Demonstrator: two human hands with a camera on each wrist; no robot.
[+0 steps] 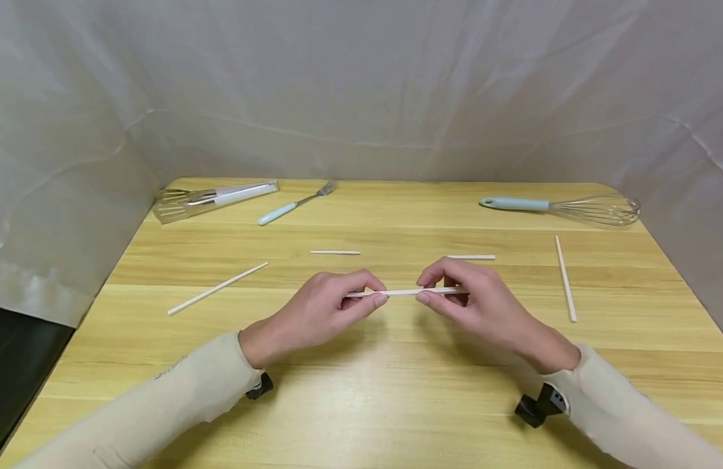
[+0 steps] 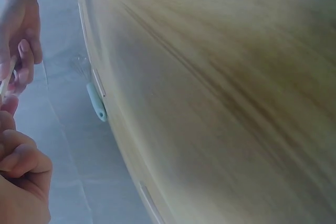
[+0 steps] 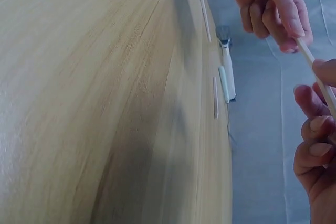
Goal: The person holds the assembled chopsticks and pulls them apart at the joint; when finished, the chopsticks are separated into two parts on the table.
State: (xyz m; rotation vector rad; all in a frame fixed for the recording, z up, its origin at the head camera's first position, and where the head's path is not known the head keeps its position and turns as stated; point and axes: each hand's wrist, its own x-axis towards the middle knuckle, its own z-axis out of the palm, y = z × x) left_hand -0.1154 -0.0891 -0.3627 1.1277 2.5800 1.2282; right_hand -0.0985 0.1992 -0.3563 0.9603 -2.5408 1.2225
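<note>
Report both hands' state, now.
Left hand: closed, pinching a thin pale stick.
Right hand: closed, pinching the same stick.

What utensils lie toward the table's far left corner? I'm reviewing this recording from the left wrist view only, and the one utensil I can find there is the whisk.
Observer: The head view shows a fork with a pale-blue handle and, to its left, a slotted utensil with a white handle.
Operator: Does the left hand grip anything? It runs off my frame.
Observer: Yes, it pinches a thin pale stick.
Operator: Any others lying loose on that side?
Observer: One, a longer stick, lies slanted to the left of that hand, nobody touching it.
</note>
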